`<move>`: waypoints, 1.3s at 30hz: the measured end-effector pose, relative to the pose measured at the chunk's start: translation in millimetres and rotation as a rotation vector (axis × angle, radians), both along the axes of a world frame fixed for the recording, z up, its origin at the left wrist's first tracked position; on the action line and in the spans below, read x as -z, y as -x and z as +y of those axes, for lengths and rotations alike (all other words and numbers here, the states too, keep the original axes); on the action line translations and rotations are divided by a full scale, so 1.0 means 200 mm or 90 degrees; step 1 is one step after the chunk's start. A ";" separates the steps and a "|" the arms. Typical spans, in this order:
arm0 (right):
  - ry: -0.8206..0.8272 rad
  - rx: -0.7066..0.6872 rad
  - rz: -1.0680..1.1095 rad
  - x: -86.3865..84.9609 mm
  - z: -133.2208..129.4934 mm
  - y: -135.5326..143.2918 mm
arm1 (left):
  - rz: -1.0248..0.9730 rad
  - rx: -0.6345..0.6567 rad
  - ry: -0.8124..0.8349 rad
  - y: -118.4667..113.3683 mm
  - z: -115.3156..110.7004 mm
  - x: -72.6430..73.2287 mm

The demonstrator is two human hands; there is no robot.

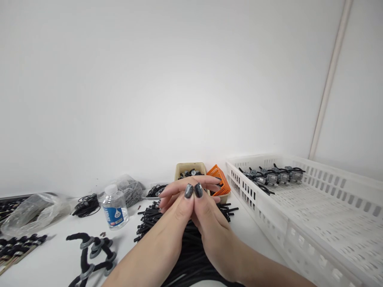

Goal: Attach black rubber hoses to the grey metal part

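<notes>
Above a pile of slender, matte black tubes lying on the white surface, the left hand and right hand are meeting, fingers overlapping; whether palms are enclosing anything, I cannot tell. The tubes are looking light and bendy, best gripped mid-length. Right of the pile, a perforated white plastic basket is standing.

Wears dark grey, glittering polish on rounded nails of left hand and right hand, with bare forearms
</notes>
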State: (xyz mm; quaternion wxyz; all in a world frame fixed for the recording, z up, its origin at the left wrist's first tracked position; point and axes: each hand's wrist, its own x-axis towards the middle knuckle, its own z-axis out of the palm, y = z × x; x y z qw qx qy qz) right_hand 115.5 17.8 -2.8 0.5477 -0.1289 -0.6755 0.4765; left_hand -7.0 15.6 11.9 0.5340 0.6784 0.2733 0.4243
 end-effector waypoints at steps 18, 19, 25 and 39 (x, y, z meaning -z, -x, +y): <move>-0.008 0.012 -0.010 0.01 0.00 0.00 | -0.006 0.009 -0.004 -0.01 -0.01 0.00; -0.007 0.013 -0.009 0.01 0.00 0.00 | -0.007 0.008 -0.005 -0.01 -0.01 0.00; 0.002 0.010 -0.004 0.01 0.01 0.00 | 0.001 0.009 -0.005 -0.01 0.00 -0.01; -0.007 0.009 -0.001 0.01 0.01 0.01 | 0.002 0.006 -0.010 -0.01 -0.01 -0.01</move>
